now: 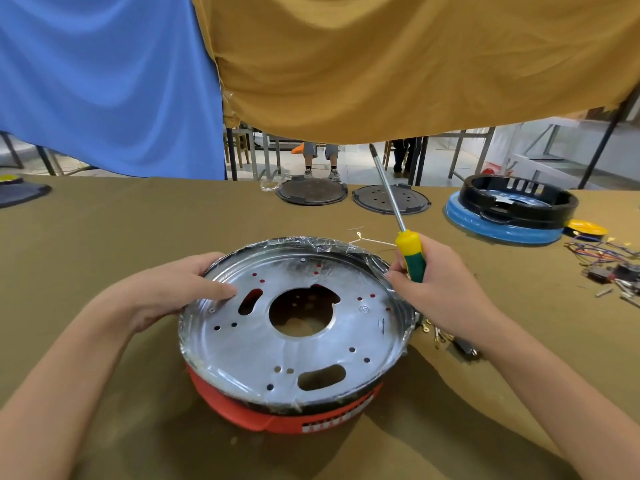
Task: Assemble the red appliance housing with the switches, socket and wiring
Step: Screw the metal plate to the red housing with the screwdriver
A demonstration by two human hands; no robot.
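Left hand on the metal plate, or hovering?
Touching. The head view shows the left hand gripping the metal plate at its left rim, thumb lying flat on the top face, fingers wrapped over the edge.

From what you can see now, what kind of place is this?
Probably an appliance assembly workshop: a cloth-covered workbench carries a red housing, spare base plates and loose wiring, and the right hand holds a screwdriver.

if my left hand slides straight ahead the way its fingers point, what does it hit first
Your left hand grips the rim of the metal plate, fingers pointing right across it. Going on, the fingertips would likely reach the oblong slot first, then the big centre hole; nothing stands up in between, as far as the picture shows.
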